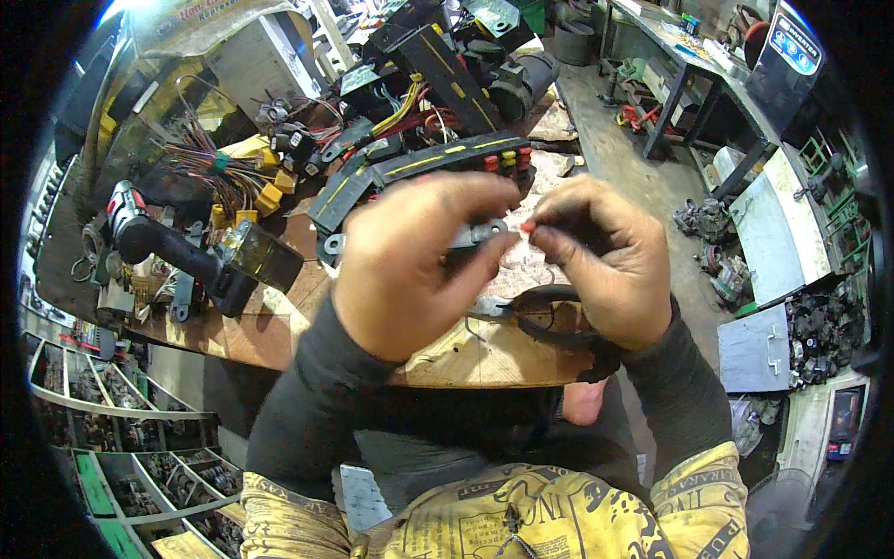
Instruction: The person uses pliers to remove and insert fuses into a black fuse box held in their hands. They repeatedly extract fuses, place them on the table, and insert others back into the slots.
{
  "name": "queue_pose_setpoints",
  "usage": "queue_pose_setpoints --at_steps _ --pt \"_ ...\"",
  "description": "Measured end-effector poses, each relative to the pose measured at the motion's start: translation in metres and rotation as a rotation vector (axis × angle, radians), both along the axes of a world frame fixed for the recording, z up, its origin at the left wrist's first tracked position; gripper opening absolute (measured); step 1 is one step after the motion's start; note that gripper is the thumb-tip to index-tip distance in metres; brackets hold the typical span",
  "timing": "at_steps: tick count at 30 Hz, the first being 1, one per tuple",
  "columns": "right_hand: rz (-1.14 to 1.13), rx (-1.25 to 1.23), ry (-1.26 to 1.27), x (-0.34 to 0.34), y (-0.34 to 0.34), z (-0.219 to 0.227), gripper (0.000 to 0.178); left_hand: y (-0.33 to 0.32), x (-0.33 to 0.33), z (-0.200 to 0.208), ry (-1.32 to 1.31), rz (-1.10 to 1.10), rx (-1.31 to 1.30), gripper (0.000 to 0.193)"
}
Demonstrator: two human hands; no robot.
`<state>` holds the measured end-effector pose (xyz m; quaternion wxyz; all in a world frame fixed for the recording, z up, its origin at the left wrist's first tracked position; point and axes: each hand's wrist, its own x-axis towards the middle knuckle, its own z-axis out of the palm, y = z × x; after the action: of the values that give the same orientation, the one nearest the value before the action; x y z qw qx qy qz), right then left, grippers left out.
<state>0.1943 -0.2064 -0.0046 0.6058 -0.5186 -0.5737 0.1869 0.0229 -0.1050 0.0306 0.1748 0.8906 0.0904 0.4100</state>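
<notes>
My right hand (610, 256) pinches a small red piece (528, 226) between thumb and fingertips; its kind is too small to make out. Close by on the left, my left hand (410, 261) is blurred, its thumb and forefinger curved apart with nothing seen between them. Both hands hover over the front of the wooden workbench (438, 365). Below them lie pliers (549, 312) with dark looped handles, partly covered by my right hand. Just beyond my hands runs a black plastic wiring channel (447, 160) with a yellow stripe and red and yellow pieces at its right end.
A cordless drill (191, 247) lies on the bench's left side. Behind it are bundled wires with yellow connectors (265, 191). Parts shelves (130, 410) stand at lower left. Across the floor at right are a metal table (684, 65) and a light panel (782, 228).
</notes>
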Motion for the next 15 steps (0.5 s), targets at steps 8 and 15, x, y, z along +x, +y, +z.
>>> queue_pose_setpoints --at_steps 8,15 --pt "-0.18 0.401 -0.911 0.035 0.06 -0.019 0.017 0.066 -0.008 -0.006 0.117 0.143 0.141 0.023" --pt "-0.228 0.436 -1.017 0.03 0.068 -0.018 0.016 0.08 -0.015 -0.022 0.157 0.067 0.002 0.025"
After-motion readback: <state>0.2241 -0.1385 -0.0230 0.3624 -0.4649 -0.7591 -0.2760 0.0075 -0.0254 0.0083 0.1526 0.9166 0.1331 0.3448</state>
